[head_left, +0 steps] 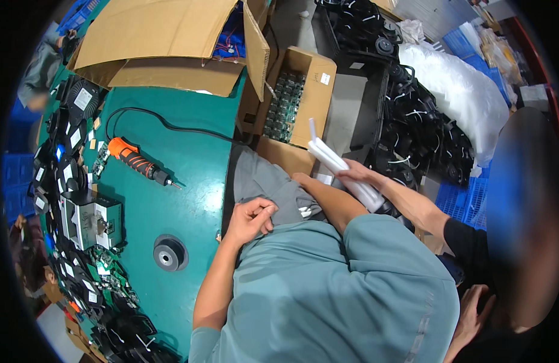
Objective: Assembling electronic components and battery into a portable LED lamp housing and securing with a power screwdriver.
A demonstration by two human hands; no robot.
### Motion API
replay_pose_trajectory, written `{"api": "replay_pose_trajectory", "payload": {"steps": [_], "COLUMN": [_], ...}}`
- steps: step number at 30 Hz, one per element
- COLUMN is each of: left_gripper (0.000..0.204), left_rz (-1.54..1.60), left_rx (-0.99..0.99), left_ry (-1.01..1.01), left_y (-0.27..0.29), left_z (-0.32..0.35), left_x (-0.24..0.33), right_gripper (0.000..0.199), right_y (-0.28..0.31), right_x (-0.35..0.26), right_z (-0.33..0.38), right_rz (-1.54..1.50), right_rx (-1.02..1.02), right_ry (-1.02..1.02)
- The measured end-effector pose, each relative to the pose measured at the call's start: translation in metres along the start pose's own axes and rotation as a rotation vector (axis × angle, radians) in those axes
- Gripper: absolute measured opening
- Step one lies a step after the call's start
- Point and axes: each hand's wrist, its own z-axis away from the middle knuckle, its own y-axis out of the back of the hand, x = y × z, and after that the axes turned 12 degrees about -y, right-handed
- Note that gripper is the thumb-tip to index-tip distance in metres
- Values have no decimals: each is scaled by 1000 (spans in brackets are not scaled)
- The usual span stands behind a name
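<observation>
My left hand [253,219] is over my lap at the table's right edge, its fingers curled in, with nothing visible in them. Across the grey cloth [261,181] on my lap stretches my right forearm; only a bit of my right hand [301,178] shows, beside the open carton, and its fingers are hidden. An orange and black electric screwdriver [134,160] lies on the green table [189,133], its cable running toward my lap. Nearer my left arm sits a round dark grey wheel-like part [170,253].
Another person's hand [359,174] holds white rolled sheets [346,172] close to my right arm. Circuit boards fill an open carton [320,91]. A large cardboard box [152,36] stands at the back. Black fan units [83,100] line the table's left; black parts [418,121] fill crates at right.
</observation>
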Motion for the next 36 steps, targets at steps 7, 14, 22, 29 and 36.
{"api": "replay_pose_trajectory", "payload": {"steps": [7,14,22,29,36], "left_gripper": [18,18,19,20,22], "left_rz": [58,196,211,213,222], "left_rx": [49,210,272,292,297], "left_ry": [9,29,31,33,18], "left_y": [1,-3,-3,-6,-2], "left_z": [3,20,27,27,26], "left_x": [-7,-20,-24,-21,-26], "right_gripper": [43,51,38,40,40], "right_y": [5,11,11,5,6], "right_x": [-2,-13,-24,-28,-25], "right_z": [-2,2,-8,-13,-15], "right_rz": [10,-19,0,88,115], "right_rx": [-3,-21,-23,-2,-17], "right_ry": [41,90,99,30,22]}}
